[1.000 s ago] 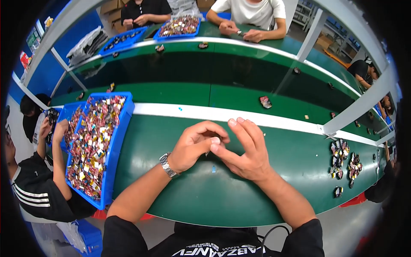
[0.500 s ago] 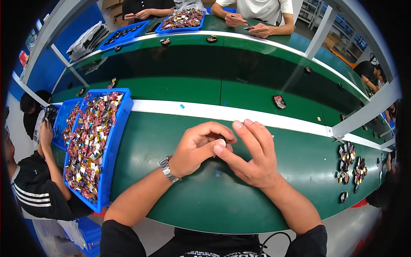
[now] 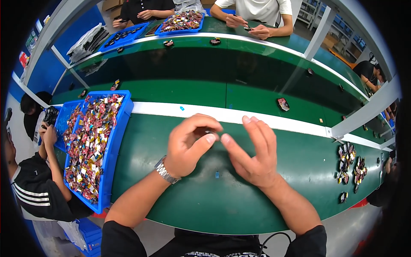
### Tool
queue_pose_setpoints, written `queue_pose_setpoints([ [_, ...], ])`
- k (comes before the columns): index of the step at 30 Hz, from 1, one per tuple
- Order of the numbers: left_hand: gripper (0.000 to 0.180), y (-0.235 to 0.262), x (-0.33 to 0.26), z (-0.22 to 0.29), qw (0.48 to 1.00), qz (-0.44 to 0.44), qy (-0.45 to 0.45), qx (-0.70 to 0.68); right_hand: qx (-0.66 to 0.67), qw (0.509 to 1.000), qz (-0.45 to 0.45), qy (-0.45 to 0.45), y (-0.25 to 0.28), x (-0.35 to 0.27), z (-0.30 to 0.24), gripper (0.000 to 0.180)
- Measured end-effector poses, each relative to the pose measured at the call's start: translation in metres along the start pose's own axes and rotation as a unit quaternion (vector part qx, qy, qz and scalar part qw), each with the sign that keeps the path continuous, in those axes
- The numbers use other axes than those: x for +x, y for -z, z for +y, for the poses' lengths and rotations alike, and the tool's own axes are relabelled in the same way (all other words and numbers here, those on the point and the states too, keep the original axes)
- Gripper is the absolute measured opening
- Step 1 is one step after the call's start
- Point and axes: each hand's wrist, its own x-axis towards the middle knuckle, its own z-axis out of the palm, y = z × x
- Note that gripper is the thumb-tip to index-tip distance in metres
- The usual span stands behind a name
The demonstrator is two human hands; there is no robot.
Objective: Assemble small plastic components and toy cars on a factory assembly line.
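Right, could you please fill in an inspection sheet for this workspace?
Surface: green table, with some glare.
Things in hand: a small dark item, mostly hidden by the left hand; its kind cannot be told.
Fingers: left ones curled around the item; right hand open, apparently holding nothing.
Clutter: a small blue piece between the forearms; loose piles of parts at right; a blue tray heaped with small parts at left.
Cables: one black cable near the lower edge, by the person's clothing.
Surroundings: white rail beyond the hands; other people across and at both sides.
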Motion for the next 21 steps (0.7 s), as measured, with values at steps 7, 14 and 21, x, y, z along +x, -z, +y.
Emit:
queue_pose_setpoints([
  [7, 0.043, -0.007, 0.003, 0.022, 0.944, -0.032, -0.166, 0.283, -0.068, 0.997, 0.002, -0.033, -0.003, 0.002, 0.001, 0.045],
  [14, 0.052, -0.01, 0.003, 0.015, 0.903, -0.054, -0.224, 0.363, -0.08, 0.996, -0.007, -0.036, -0.002, 0.0, 0.0, 0.05],
  [21, 0.047, -0.014, -0.002, 0.012, 0.875, -0.037, -0.256, 0.409, -0.075, 0.997, -0.001, -0.036, -0.002, -0.004, -0.003, 0.053],
])
